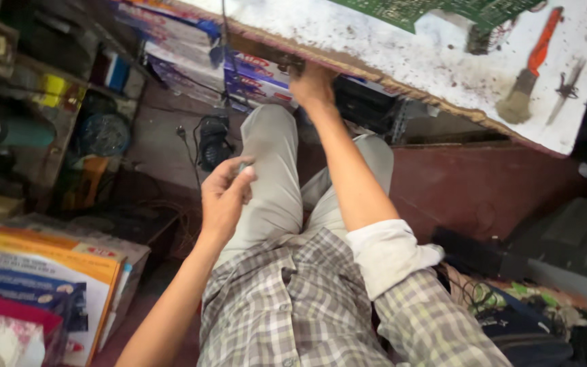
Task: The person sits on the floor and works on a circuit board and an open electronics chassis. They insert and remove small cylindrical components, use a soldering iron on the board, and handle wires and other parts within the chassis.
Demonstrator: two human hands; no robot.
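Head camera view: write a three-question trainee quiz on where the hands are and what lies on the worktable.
1. True or false: the right hand reaches up to the worn front edge of the white worktable.
2. Where is the left hand? A) on the green circuit board B) beside the person's left thigh, fingers pinched together C) on the brush.
3. Fill in: the brush lying on the worktable has an ______ handle.

Key: 1 true; 2 B; 3 orange. Whether the left hand pinches something small cannot be told.
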